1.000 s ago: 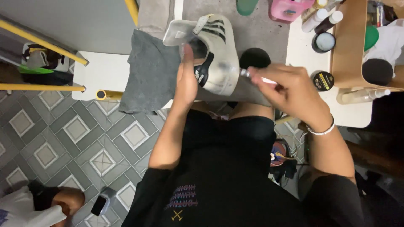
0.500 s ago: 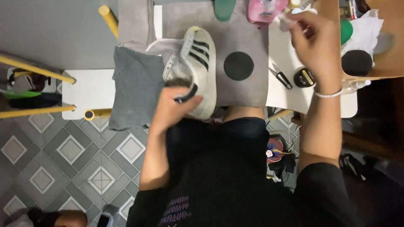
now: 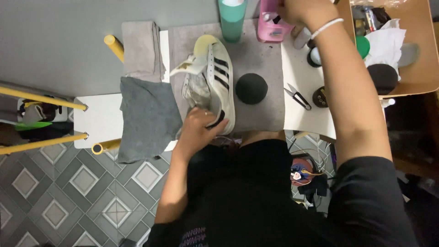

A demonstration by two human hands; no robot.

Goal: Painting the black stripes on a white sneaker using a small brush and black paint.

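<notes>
Reaching to 1 o'clock, the right hand (image 3: 304, 11) is now closed at the pink container (image 3: 273, 23), brush gone, while the sneaker (image 3: 215, 82) is gripped by left hand (image 3: 199, 128) fingers.

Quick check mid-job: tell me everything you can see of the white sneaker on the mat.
The white sneaker is a low-top with three black stripes on its side and a black heel patch; the upper looks like worn, scuffed leather. It lies on the grey mat, toe toward the far edge, heel toward the person, tipped a little onto its side. Its tongue is pulled out to the left and no laces show. The left hand grips its heel end. A grey cloth lies just beside it.
</notes>
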